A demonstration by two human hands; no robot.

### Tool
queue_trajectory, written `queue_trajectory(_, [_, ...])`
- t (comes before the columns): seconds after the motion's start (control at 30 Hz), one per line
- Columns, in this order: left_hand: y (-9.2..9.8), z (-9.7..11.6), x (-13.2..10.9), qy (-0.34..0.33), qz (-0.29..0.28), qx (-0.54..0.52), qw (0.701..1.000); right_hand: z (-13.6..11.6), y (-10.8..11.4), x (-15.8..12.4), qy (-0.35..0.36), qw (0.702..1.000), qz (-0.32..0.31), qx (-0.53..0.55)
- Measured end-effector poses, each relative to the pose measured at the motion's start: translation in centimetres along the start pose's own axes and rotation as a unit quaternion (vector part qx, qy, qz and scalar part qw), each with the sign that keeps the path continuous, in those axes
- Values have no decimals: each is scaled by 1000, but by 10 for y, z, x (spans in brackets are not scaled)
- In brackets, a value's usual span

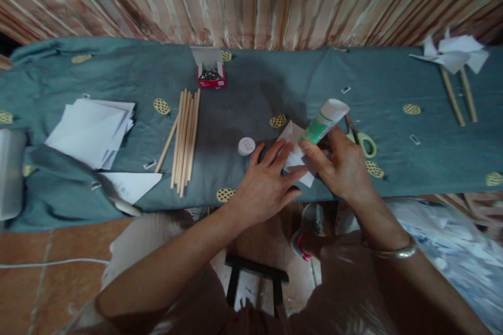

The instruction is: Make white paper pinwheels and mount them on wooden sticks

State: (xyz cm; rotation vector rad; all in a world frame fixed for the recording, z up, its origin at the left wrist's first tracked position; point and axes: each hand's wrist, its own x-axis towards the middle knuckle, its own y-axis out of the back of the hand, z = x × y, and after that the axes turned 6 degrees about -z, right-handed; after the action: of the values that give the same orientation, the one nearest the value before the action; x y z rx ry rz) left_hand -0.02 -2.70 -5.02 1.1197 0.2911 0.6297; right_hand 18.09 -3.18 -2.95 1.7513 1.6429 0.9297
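My right hand (341, 165) grips a green and white glue tube (325, 119), tilted with its nozzle end down toward a small white paper piece (293, 138) on the teal cloth. My left hand (266, 183) lies flat with its fingers spread on that paper, pressing it against the table. The tube's white round cap (246, 146) rests on the cloth just left of my left hand.
A bundle of wooden sticks (185, 138) lies left of centre, a stack of white paper squares (92, 130) further left. A red box of pins (211, 76) sits at the back. Scissors (363, 140) lie behind my right hand. Finished paper pinwheels (454, 60) rest far right.
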Motion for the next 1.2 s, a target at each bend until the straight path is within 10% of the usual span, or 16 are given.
queue_trajectory(0.27, [2, 0, 2, 2, -4, 4, 1000, 5, -1, 0, -41, 991, -23, 125])
queue_trajectory(0.67, [18, -8, -3, -35, 85, -5, 996, 26, 20, 7, -132, 889, 61, 435])
queue_trajectory(0.9, [43, -44, -14, 105, 106, 39, 988, 21, 14, 6, -174, 829, 74, 526])
queue_trajectory(1.07, [44, -51, -17, 145, 128, -82, 978, 15, 12, 5, -158, 840, 70, 515])
queue_trajectory(1.2, [37, -44, -11, 215, 190, -337, 897, 6, 8, 4, -137, 845, 66, 512])
